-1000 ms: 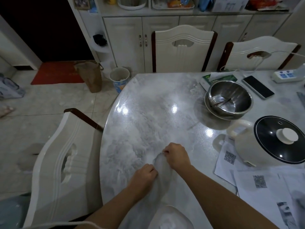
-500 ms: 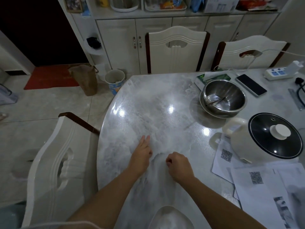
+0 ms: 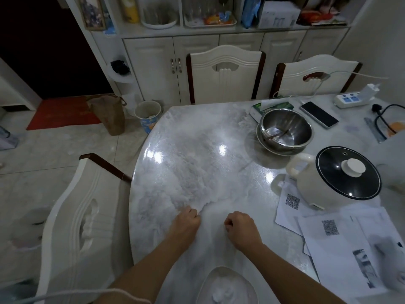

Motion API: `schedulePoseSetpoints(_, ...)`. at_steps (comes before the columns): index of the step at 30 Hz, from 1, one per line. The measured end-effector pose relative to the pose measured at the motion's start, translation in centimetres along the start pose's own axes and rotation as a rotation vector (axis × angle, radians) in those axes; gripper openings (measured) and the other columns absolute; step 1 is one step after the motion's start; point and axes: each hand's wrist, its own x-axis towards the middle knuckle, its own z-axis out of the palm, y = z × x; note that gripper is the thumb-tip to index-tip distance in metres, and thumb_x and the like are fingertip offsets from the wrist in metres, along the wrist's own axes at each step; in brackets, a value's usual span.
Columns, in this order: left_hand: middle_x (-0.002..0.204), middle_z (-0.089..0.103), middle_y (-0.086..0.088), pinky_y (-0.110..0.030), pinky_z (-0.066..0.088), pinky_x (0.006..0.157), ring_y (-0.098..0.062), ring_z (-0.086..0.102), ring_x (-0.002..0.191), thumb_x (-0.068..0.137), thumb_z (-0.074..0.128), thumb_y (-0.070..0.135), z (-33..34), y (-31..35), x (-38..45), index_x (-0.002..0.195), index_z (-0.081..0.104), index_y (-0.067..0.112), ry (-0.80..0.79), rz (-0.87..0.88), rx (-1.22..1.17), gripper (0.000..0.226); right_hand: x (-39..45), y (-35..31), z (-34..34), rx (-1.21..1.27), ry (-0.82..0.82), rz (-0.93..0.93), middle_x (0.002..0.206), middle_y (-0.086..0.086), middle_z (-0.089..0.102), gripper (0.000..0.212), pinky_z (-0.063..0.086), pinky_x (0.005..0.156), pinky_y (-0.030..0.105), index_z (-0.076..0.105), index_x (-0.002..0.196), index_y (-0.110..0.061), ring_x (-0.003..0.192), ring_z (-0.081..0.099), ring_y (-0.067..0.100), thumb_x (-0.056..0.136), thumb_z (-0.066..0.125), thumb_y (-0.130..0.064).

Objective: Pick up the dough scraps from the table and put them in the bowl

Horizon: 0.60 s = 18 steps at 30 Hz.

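Flour and fine dough scraps [image 3: 197, 185] dust the grey marble table [image 3: 175, 132], with a pale swept ridge just beyond my hands. My left hand [image 3: 186, 222] rests knuckles-up on the table at the ridge's near edge, fingers curled under. About a hand's width to its right, my right hand [image 3: 240, 227] is a closed fist on the table. Whatever either fist holds is hidden. A white bowl [image 3: 206, 279] with white dough or flour inside sits at the near table edge, between my forearms. A steel bowl [image 3: 285, 130] with a utensil inside stands at the far right.
A cream pot with a black lid [image 3: 348, 172] stands right of my hands, over printed papers [image 3: 341, 244]. A phone [image 3: 318, 114], power strip [image 3: 350, 99], cable and green box [image 3: 269, 107] lie at the back right. White chairs [image 3: 72, 216] flank the table.
My left hand, flat with fingers stretched forward half a second ago, has pulled back and curled shut. My right fist has stayed shut and barely moved.
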Motion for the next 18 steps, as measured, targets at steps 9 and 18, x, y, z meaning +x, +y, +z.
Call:
schedulePoseSetpoints(9, 0.053, 0.061, -0.003, -0.022, 0.045, 0.038, -0.019, 0.062, 0.054, 0.029, 0.090, 0.005, -0.2, 1.6, -2.4, 0.044, 0.060, 0.012, -0.122, -0.226, -0.117, 0.034, -4.0, 0.4, -0.8, -0.036, -0.044, 0.093, 0.095, 0.007, 0.069, 0.017, 0.052, 0.075, 0.030, 0.071, 0.083, -0.014, 0.086, 0.064, 0.023, 0.084, 0.056, -0.006)
schedulePoseSetpoints(18, 0.062, 0.068, 0.002, -0.020, 0.048, 0.060, -0.013, 0.063, 0.061, 0.065, 0.063, -0.012, -3.4, 4.6, -5.2, 0.056, 0.070, 0.019, 0.106, -0.790, -0.791, 0.033, -9.0, 0.8, -2.1, 0.125, 0.033, 0.153, 0.071, -0.007, 0.069, 0.018, 0.054, 0.072, 0.027, 0.075, 0.071, -0.020, 0.075, 0.066, 0.013, 0.077, 0.067, -0.004)
